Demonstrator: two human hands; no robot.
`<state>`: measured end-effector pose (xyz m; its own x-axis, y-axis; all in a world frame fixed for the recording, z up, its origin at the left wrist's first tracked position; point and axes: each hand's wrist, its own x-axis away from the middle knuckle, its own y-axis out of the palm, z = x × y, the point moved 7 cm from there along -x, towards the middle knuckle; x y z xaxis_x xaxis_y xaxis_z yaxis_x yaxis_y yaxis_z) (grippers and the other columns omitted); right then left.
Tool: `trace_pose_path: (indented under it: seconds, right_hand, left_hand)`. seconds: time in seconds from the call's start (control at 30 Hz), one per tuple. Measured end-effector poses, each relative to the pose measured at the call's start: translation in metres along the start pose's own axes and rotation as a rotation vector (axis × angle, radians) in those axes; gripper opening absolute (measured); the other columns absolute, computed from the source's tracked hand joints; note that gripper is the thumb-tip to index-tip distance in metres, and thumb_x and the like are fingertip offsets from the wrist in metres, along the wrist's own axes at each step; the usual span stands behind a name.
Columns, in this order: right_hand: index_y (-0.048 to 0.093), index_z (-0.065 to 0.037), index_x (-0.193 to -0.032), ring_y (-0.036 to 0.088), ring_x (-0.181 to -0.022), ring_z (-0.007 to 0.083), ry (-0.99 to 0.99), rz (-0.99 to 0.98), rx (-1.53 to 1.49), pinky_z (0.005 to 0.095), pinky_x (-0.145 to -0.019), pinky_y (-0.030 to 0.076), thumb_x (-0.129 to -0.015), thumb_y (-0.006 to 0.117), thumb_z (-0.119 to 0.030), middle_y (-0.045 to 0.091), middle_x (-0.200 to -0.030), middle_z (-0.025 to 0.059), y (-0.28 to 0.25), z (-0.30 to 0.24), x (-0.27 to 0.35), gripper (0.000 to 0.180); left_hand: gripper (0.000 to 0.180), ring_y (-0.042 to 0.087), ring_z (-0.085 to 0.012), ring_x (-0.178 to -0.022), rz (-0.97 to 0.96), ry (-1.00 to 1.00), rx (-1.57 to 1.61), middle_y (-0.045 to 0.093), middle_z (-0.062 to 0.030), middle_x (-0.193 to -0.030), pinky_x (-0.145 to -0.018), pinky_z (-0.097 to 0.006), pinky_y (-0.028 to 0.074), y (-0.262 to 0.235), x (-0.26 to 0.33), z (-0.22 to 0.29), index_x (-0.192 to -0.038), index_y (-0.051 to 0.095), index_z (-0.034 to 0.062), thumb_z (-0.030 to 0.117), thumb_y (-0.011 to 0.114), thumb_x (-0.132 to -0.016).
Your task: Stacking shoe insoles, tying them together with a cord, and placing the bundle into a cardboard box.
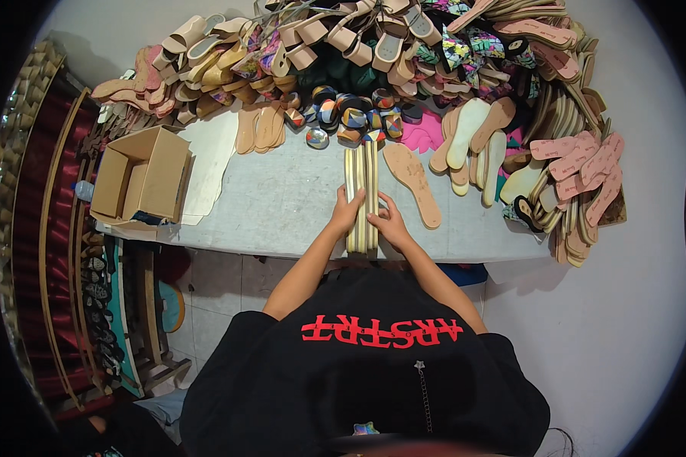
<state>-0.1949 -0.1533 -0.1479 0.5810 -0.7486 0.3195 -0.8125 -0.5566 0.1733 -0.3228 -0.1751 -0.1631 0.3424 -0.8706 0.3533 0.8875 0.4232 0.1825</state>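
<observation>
A bundle of shoe soles [361, 175] stands on edge on the grey table, their long cream and brown edges side by side, running toward me. My left hand [347, 209] is closed against the bundle's left side, and my right hand [389, 222] presses in from the right. Between them the soles are squeezed together. One tan sole [412, 185] lies flat just right of the bundle. Several wrapped heels [354, 117] in a colourful geometric pattern sit at the bundle's far end.
An open cardboard box [149, 177] stands at the table's left, beside white sheets [211, 164]. Sandals [305, 53] heap along the back. Pink soles [585, 169] pile up at the right. The table's front edge [282, 250] is close to my body; a shelf rack [57, 228] stands left.
</observation>
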Motion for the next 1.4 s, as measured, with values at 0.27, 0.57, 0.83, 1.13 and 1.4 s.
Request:
trace_pose_path:
  seconds: [0.27, 0.57, 0.83, 1.13, 1.4]
  right_hand:
    - [0.025, -0.012, -0.133, 0.046, -0.064, 0.0066, 0.040, 0.004, 0.030, 0.0206, -0.056, 0.037, -0.079, 0.060, -0.008, 0.051, -0.070, 0.0005, -0.006, 0.002, -0.004, 0.065]
    - [0.022, -0.012, -0.135, 0.056, -0.071, 0.0126, 0.116, -0.008, 0.085, 0.0256, -0.066, 0.044, -0.077, 0.062, -0.013, 0.060, -0.079, 0.0099, -0.010, 0.005, -0.006, 0.070]
    - [0.023, -0.012, -0.135, 0.058, -0.076, 0.0155, 0.145, -0.004, 0.131, 0.0274, -0.069, 0.045, -0.077, 0.061, -0.013, 0.060, -0.083, 0.0125, -0.011, 0.006, -0.005, 0.069]
    - [0.022, -0.013, -0.135, 0.051, -0.071, 0.0105, 0.081, -0.002, -0.072, 0.0248, -0.060, 0.043, -0.080, 0.058, -0.008, 0.055, -0.083, 0.0063, -0.001, 0.005, 0.000, 0.066]
    - [0.015, -0.005, -0.135, 0.052, -0.100, 0.0198, -0.070, 0.056, -0.031, 0.0300, -0.082, 0.045, -0.075, 0.064, -0.006, 0.048, -0.116, 0.0163, -0.005, 0.002, -0.008, 0.078]
  left_hand:
    - [0.070, 0.052, -0.0192, -0.095, -0.032, 0.103, -0.129, 0.050, -0.0146, -0.108, -0.081, -0.030, 0.045, 0.005, -0.005, -0.006, -0.124, 0.018, -0.0019, 0.017, 0.066, -0.077]
    - [0.085, 0.053, -0.0226, -0.097, 0.008, 0.090, -0.130, 0.050, -0.0206, -0.110, -0.082, -0.031, 0.043, 0.006, -0.003, -0.006, -0.128, 0.012, -0.0030, 0.027, 0.070, -0.072]
    - [0.077, 0.056, -0.0224, -0.091, 0.049, -0.061, -0.091, 0.051, -0.0213, -0.107, -0.075, -0.030, 0.047, -0.001, -0.002, -0.011, -0.123, 0.020, -0.0082, 0.034, 0.065, -0.076]
    - [0.054, 0.057, -0.0186, -0.089, -0.096, -0.179, 0.068, 0.054, -0.0152, -0.102, -0.073, -0.029, 0.049, 0.008, 0.006, -0.011, -0.115, 0.038, -0.0067, 0.034, 0.057, -0.084]
    - [0.066, 0.052, -0.0221, -0.098, -0.068, -0.092, 0.002, 0.047, -0.0199, -0.111, -0.079, -0.031, 0.047, 0.015, -0.003, -0.007, -0.122, 0.021, -0.0080, 0.035, 0.054, -0.085]
